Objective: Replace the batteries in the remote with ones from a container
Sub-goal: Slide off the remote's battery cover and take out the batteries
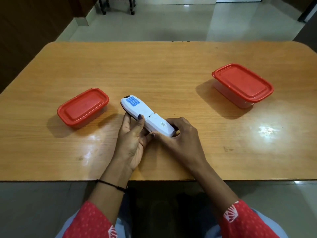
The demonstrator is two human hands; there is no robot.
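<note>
A white remote (145, 114) lies face down just above the wooden table (171, 69), its back up and a blue label near its far end. My left hand (133, 140) cradles its middle from below, thumb on the back. My right hand (181, 136) grips the near end, fingers around the battery cover (159, 124), which sits on the remote with a thin gap showing at its far seam. Two clear containers with red lids stand shut: a smaller one (83, 107) to the left, a larger one (242, 84) at the right. Their contents are hidden.
The table's near edge (223, 179) runs just above my forearms. Tiled floor lies beyond the far edge, with a wheeled stand (118, 6) at the back. Glare spots shine on the table at the right.
</note>
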